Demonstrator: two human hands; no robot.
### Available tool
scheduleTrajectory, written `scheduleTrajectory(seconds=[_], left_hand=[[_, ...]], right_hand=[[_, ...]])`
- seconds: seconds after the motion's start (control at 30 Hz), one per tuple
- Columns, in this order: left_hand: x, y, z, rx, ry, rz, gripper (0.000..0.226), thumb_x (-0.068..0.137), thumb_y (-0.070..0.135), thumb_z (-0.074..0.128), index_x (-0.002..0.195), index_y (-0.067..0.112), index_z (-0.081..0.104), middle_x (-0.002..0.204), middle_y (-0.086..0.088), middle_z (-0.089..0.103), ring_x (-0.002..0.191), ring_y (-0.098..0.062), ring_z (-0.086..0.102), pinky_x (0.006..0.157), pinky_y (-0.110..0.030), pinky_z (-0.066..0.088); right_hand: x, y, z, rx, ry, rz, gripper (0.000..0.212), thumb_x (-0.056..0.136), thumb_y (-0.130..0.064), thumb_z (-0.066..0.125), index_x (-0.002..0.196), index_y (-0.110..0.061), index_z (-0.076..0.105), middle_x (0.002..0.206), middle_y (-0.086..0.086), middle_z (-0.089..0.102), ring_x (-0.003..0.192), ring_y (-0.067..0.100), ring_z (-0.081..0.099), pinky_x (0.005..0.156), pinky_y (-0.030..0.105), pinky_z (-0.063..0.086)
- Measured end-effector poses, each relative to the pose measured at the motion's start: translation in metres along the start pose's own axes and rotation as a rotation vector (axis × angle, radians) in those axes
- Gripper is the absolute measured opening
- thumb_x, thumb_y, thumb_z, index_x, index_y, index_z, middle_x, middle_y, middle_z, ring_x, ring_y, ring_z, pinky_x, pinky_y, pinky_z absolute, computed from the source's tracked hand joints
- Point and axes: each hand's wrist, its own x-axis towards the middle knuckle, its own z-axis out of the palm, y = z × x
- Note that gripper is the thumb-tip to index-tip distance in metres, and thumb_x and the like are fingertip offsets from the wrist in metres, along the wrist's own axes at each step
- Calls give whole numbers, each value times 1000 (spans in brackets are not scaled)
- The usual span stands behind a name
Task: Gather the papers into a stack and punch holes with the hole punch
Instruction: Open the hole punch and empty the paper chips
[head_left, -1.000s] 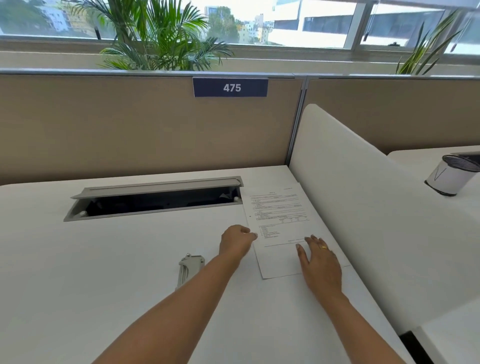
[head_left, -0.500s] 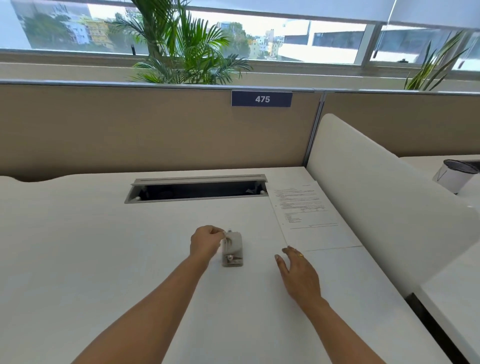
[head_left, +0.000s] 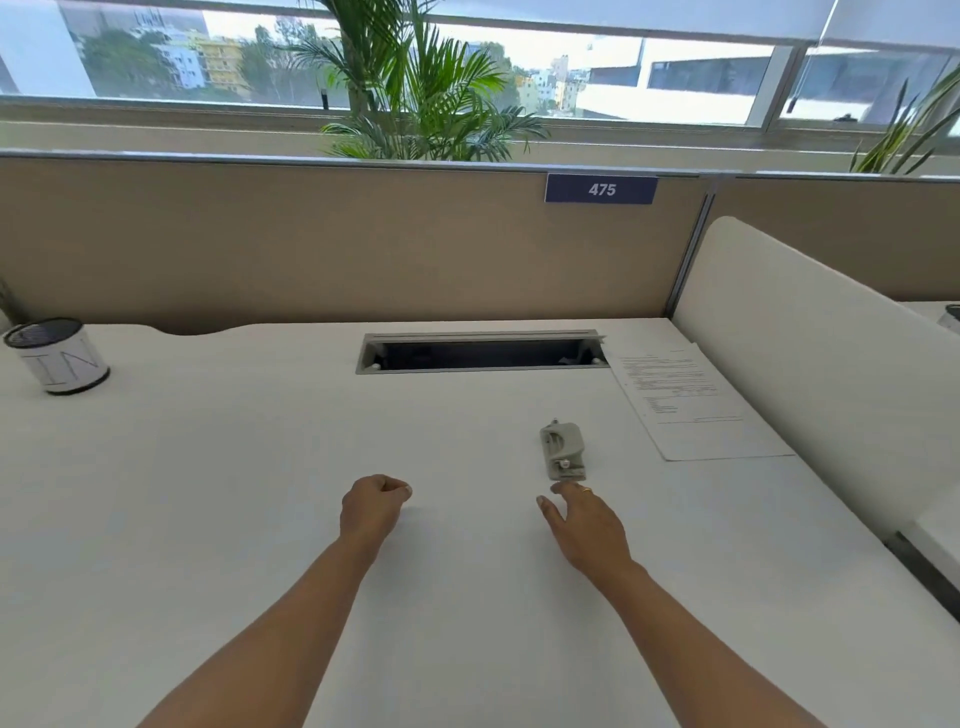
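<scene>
Right hand (head_left: 587, 525) lies low over the white desk (head_left: 208, 519) just right of the frame's centre, fingers straight and slightly spread, holding nothing. Its fingertips (head_left: 560, 487) reach the near end of the grey hole punch (head_left: 563, 451); whether they touch it cannot be told. A ring shows on one finger.

Left hand (head_left: 374, 506) sits near the middle of the frame, well apart from the punch, with its fingers curled into a loose fist and the thumb against them, gripping nothing.

The hole punch lies on the desk with its long side running away from the camera. The papers (head_left: 696, 405) lie flat in the right-centre of the frame, apart from the punch and just beside the white side divider (head_left: 810, 364), printed text facing up. How many sheets there are cannot be told.

An open cable hatch (head_left: 483, 353) is set in the desk above the punch. A white mesh-topped pen cup (head_left: 54, 356) stands at the left edge. On the beige partition (head_left: 311, 239) hangs a blue plate reading 475 (head_left: 601, 189), with a palm plant (head_left: 415, 88) behind it by the window.
</scene>
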Motion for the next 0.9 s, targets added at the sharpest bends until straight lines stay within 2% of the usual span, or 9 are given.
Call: scheduleTrajectory(seconds=[0.17, 0.37, 0.57, 0.63, 0.73, 0.83, 0.9], left_hand=[[8, -25, -41, 20, 19, 11, 5, 85, 15, 61, 80, 15, 63, 92, -6, 64, 93, -28, 62, 85, -38, 50], [25, -38, -69, 81, 37, 75, 8, 85, 14, 59, 88, 10, 66, 97, -8, 68, 82, -24, 59, 79, -33, 47], [34, -44, -68, 200, 91, 177, 17, 87, 14, 57, 99, 10, 68, 103, -6, 68, 90, -20, 57, 76, -27, 42], [38, -45, -64, 262, 127, 212, 19, 87, 13, 56, 100, 10, 68, 106, -8, 66, 102, -24, 56, 79, -31, 43], [43, -48, -56, 446, 175, 219, 23, 87, 18, 54, 106, 14, 67, 117, -10, 58, 116, -29, 45, 89, -38, 40], [46, -52, -47, 536, 220, 248, 30, 87, 24, 57, 116, 16, 62, 129, -8, 51, 125, -27, 38, 99, -39, 32], [48, -53, -39, 537, 228, 260, 39, 87, 28, 57, 124, 16, 56, 138, -9, 44, 133, -26, 31, 107, -40, 24]], right_hand=[[-11, -37, 21, -26, -18, -24, 44, 97, -39, 38, 131, -14, 46, 140, 1, 46, 130, 16, 42, 104, 28, 32], [-11, -66, 32, -39, -9, -12, 44, 96, -39, 39, 132, -15, 45, 142, 0, 44, 131, 15, 40, 105, 28, 30], [0, -67, 30, 19, 49, 48, 39, 94, -36, 46, 126, -14, 51, 135, 1, 51, 124, 18, 45, 97, 27, 35], [5, -64, 25, 61, 126, 78, 34, 92, -32, 51, 121, -13, 55, 127, 4, 56, 118, 20, 49, 91, 28, 38], [16, -56, 13, 130, 292, 140, 29, 89, -22, 56, 115, -9, 59, 119, 12, 60, 110, 27, 55, 85, 31, 43], [31, -46, 2, 207, 369, 232, 34, 88, -15, 57, 120, -5, 54, 122, 16, 57, 111, 31, 53, 83, 32, 43], [39, -38, -3, 246, 368, 297, 43, 88, -18, 58, 126, -2, 48, 129, 18, 51, 115, 32, 50, 85, 33, 42]])
